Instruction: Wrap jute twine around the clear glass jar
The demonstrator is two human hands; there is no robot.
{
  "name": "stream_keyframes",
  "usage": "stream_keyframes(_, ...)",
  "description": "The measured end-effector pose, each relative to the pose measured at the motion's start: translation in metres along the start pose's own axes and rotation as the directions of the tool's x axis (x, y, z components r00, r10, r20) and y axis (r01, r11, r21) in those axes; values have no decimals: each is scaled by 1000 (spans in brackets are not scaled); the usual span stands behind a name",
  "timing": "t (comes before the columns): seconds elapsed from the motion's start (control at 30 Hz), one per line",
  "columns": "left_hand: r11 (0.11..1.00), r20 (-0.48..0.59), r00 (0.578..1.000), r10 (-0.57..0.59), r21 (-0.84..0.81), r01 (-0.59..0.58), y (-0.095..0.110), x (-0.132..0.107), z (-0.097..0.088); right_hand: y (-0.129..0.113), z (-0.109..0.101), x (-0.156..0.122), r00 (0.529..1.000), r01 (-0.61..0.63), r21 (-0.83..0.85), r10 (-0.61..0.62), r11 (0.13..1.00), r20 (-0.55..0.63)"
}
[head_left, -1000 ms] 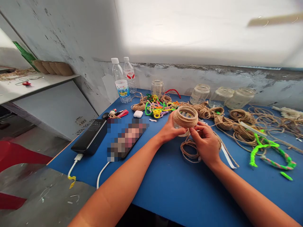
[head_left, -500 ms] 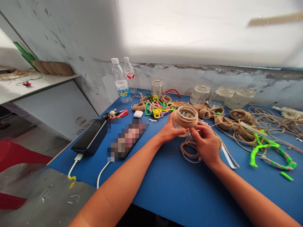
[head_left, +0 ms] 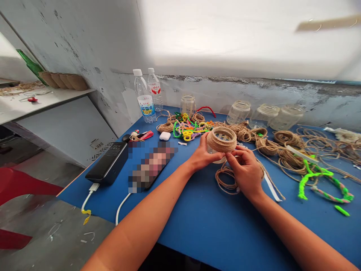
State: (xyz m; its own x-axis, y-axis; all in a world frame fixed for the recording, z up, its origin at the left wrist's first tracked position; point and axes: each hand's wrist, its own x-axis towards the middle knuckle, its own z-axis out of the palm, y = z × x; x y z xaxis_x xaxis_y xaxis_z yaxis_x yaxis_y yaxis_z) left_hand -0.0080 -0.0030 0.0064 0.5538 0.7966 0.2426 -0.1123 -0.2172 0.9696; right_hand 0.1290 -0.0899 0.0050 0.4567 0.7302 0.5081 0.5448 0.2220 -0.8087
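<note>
Between hands (head_left: 202, 155) (head_left: 247, 170) — glass jar (head_left: 223, 134) (coarse twine collar (head_left: 221, 146)).

Your jar (head_left: 222, 146) is between your left hand (head_left: 203, 155) and right hand (head_left: 248, 171), over the bench (head_left: 203, 226); to its left lies a power bank (head_left: 105, 165), two bottles (head_left: 146, 107) behind; rightward, twine coils (head_left: 266, 146), three other jars (head_left: 264, 116) behind.
</note>
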Motion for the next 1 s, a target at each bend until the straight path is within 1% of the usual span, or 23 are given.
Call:
stream_keyframes(0.17,1000,23,1000,-11,-22,12,-1,1,-1,1,-1,0,1000,7,-8,-7,1000,14)
stream_keyframes(0.47,1000,25,999,-20,-18,21,7,-1,-2,2,-1,0,1000,-1,2,1,1000,14)
stream_keyframes(0.77,1000,-7,1000,-11,2,11,1,1,0,0,-1,0,1000,2,-4,-2,1000,9)
stream_keyframes(1.0,1000,-7,1000,10,-7,-11,0,1,0,0,-1,0,1000,0,-1,0,1000,10)
